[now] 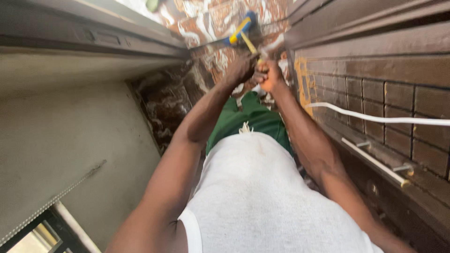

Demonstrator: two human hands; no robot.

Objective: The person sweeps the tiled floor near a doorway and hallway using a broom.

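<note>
Brown-and-white marbled floor (206,23) runs between a grey wall (61,140) and a brown tiled wall (398,93), where the left hand (240,69) and right hand (271,75), side by side, each have a clenched grip on a yellow-handled tool (247,41) whose blue head rests on the floor.

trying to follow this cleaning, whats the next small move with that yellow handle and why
Probably push the handle forward: both the left hand and right hand grip it, and its blue head rests on the wet marbled floor.
</note>
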